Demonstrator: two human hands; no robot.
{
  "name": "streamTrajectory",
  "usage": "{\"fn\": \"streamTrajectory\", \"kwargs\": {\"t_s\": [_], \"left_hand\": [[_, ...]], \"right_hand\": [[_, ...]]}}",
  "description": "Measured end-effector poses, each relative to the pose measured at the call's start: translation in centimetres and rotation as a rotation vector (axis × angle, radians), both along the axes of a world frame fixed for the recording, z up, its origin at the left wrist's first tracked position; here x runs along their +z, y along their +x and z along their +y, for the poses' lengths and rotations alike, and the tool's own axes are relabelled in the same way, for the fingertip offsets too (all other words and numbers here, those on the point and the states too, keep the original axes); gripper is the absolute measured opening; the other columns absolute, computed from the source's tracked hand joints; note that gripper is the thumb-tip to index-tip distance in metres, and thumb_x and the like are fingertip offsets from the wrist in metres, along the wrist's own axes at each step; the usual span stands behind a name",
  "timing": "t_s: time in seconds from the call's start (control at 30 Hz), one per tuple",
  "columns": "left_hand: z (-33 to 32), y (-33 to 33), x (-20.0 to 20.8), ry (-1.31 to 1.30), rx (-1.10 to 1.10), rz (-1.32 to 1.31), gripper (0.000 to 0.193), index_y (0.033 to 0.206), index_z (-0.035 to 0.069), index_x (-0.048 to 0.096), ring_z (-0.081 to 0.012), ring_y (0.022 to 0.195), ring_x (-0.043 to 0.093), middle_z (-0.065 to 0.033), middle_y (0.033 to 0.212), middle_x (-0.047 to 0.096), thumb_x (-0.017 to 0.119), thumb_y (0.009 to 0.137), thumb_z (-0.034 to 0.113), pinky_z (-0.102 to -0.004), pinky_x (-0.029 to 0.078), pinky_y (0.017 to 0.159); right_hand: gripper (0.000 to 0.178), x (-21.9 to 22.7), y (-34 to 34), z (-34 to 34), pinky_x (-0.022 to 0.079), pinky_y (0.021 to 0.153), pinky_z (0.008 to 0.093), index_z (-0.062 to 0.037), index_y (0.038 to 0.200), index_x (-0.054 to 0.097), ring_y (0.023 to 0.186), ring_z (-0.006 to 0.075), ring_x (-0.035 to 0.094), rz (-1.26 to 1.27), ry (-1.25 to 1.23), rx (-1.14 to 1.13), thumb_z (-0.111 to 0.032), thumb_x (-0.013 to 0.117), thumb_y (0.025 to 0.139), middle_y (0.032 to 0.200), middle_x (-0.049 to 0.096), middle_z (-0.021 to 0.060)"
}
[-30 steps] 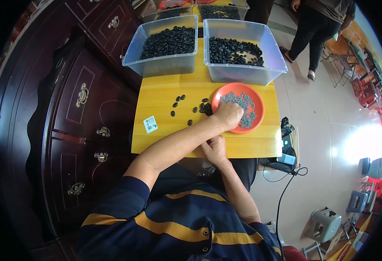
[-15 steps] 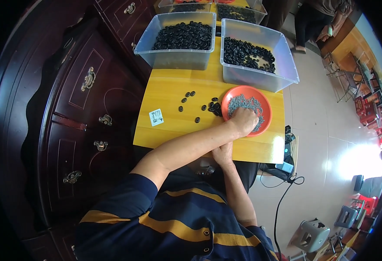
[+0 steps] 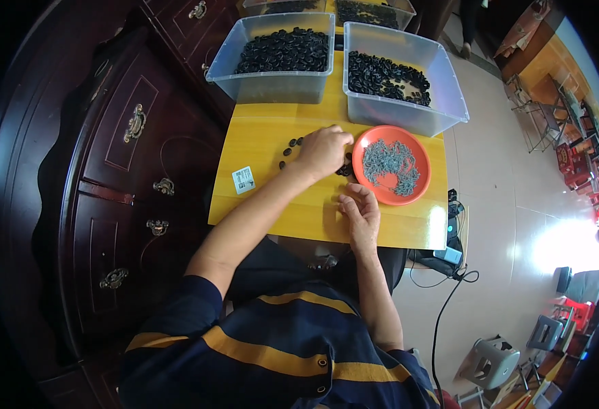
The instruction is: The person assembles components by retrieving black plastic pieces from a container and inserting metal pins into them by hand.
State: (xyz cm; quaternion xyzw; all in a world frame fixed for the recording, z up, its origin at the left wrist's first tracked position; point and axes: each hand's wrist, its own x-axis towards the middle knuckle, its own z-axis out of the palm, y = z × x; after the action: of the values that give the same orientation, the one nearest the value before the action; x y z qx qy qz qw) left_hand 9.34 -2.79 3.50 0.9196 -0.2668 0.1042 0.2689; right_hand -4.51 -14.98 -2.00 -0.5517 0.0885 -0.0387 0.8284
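Note:
My left hand (image 3: 322, 154) is above the yellow table, left of an orange plate (image 3: 425, 167), with bent fingertips drawn together. Whatever they pinch is too small to make out. Small black oval pieces (image 3: 344, 170) lie in a cluster beside and partly under this hand, with a few more loose pieces (image 3: 288, 151) to its left. My right hand (image 3: 363, 217) is close to the plate's lower left edge. Its fingers are curled, the thumb near the index finger, and I cannot make out what is between them. Small grey metal pieces, like screws (image 3: 385, 162), fill much of the plate.
Two clear plastic bins, one at left (image 3: 272, 85) and one at right (image 3: 408, 112), hold many black pieces at the table's far side. A white label (image 3: 243, 180) lies on the left of the yellow table (image 3: 272, 204). Dark wooden drawers (image 3: 122, 184) stand close by at left.
My left hand has come out of the orange plate and moved left, over the black pieces. My right hand has risen beside the plate and now shows its fingers.

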Motion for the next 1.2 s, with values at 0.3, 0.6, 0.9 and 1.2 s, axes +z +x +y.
{"fn": "streamTrajectory", "kwargs": {"t_s": [0.3, 0.6, 0.9, 1.2], "left_hand": [[4.2, -2.5, -2.1, 0.091, -0.136, 0.018, 0.015, 0.095, 0.011, 0.074, -0.0258, 0.098, 0.061, -0.0051, 0.098, 0.061, 0.064, 0.084, 0.009, -0.0403, 0.052, 0.083], [2.8, -2.9, -2.7, 0.056, -0.189, -0.008, 0.017, 0.098, 0.008, 0.072, -0.0286, 0.099, 0.06, -0.0073, 0.101, 0.062, 0.065, 0.083, 0.008, -0.0408, 0.05, 0.087], [1.8, -2.5, -2.7, 0.045, -0.161, -0.032, 0.016, 0.097, 0.007, 0.071, -0.0292, 0.096, 0.06, -0.0083, 0.098, 0.063, 0.065, 0.083, 0.009, -0.0417, 0.05, 0.085], [0.7, -2.8, -3.1, 0.074, -0.132, -0.036, 0.019, 0.098, 0.008, 0.072, -0.029, 0.095, 0.06, -0.0084, 0.093, 0.061, 0.067, 0.08, 0.012, -0.0429, 0.05, 0.085]], "right_hand": [[0.049, 0.2, -0.2, -1.1, 0.052, 0.082, 0.0287, -0.002, 0.141, 0.038, 0.096, 0.0168, 0.064, 0.008, 0.029, -0.011, -0.002, 0.058, 0.097, 0.122, 0.06, 0.0121], [0.056, 0.4, -0.7, -2.0, 0.053, 0.084, 0.0286, 0.0019, 0.147, 0.032, 0.098, 0.0178, 0.064, 0.059, 0.01, -0.038, -0.003, 0.057, 0.096, 0.126, 0.059, 0.0146], [0.062, 0.9, -2.3, -2.8, 0.051, 0.087, 0.0274, 0.0017, 0.147, 0.032, 0.107, 0.0164, 0.062, 0.087, 0.017, -0.077, -0.002, 0.062, 0.093, 0.13, 0.058, 0.0145], [0.075, 0.6, -2.6, -1.0, 0.05, 0.091, 0.0292, 0.0001, 0.154, 0.016, 0.112, 0.0184, 0.059, 0.054, 0.07, -0.078, -0.003, 0.061, 0.095, 0.144, 0.044, 0.0184]]}}
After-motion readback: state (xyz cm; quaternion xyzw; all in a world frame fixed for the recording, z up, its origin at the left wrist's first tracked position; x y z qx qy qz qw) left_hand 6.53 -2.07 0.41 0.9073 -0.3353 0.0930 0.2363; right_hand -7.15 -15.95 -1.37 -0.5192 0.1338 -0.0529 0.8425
